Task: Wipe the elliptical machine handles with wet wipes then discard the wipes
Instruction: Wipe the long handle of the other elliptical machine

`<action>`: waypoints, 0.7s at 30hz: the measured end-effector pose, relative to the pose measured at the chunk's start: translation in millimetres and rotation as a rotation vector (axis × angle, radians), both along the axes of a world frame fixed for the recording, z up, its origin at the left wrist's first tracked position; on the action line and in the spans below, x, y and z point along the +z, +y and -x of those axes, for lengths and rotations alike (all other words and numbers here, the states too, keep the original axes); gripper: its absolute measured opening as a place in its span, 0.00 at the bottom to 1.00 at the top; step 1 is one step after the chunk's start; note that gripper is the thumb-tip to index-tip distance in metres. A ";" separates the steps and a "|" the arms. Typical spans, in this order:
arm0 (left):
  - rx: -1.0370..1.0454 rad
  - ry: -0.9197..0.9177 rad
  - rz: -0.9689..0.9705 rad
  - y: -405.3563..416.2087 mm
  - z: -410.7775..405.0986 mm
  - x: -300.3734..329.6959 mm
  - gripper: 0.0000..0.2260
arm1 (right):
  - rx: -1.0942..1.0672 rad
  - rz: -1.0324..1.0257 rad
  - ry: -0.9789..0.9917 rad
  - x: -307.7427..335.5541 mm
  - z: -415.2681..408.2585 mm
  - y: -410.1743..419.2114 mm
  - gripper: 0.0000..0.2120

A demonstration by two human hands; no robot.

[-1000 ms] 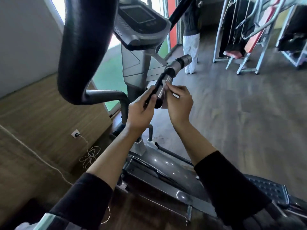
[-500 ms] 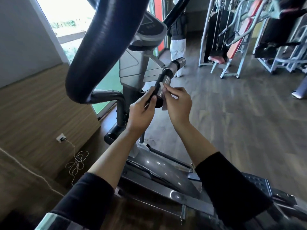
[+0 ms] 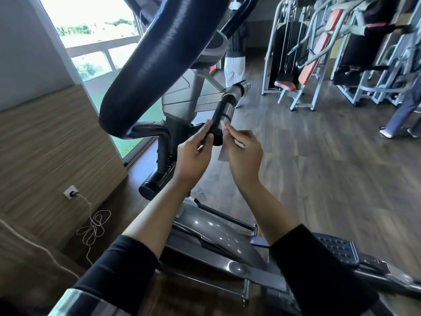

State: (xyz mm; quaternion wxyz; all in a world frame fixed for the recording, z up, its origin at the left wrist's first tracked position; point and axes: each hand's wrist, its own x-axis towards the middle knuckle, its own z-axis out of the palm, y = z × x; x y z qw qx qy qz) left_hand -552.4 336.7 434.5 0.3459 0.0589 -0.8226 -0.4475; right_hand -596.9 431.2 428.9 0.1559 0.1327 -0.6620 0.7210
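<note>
The wet wipe (image 3: 224,153) is a small pale sheet held at the near end of the short fixed handle (image 3: 224,110) of the elliptical machine (image 3: 182,96), just right of the handle's black end cap (image 3: 216,139). Its upper edge lies against the handle's metal sensor band; its lower part hangs free below the fingers.

The right hand (image 3: 245,156) pinches the wipe between thumb and forefinger, the remaining fingers curled toward the palm. The left hand (image 3: 193,156) grips the handle's end from the left side, thumb along the black grip, fingers wrapped behind it. Both forearms are bare, with black sleeves pushed up toward the elbows.

The handle slopes up and away to a ribbed metal collar (image 3: 242,86) at its far end. The large padded moving handlebar (image 3: 159,65) curves across the upper left of the view, close to the camera. Below the arms lie the grey flywheel cover (image 3: 211,231) and a black studded foot pedal (image 3: 337,249).

On the left, a wood-panelled wall carries a socket (image 3: 71,192) with a white cable (image 3: 93,229) coiled on the floor. A person in white trousers (image 3: 234,67) stands beyond the machine. Weight machines (image 3: 307,65) stand at the upper right on the wood-pattern floor (image 3: 319,167).
</note>
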 end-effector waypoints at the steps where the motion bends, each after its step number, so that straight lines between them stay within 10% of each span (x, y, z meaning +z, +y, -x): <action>1: -0.002 0.007 0.013 -0.2 -0.2 -0.7 0.16 | -0.007 0.009 0.004 -2.0 -3.2 -0.4 0.09; 21: 0.076 0.199 0.212 -9.4 -7.3 -16.4 0.15 | 0.069 -0.094 0.171 -2.3 -5.6 8.9 0.14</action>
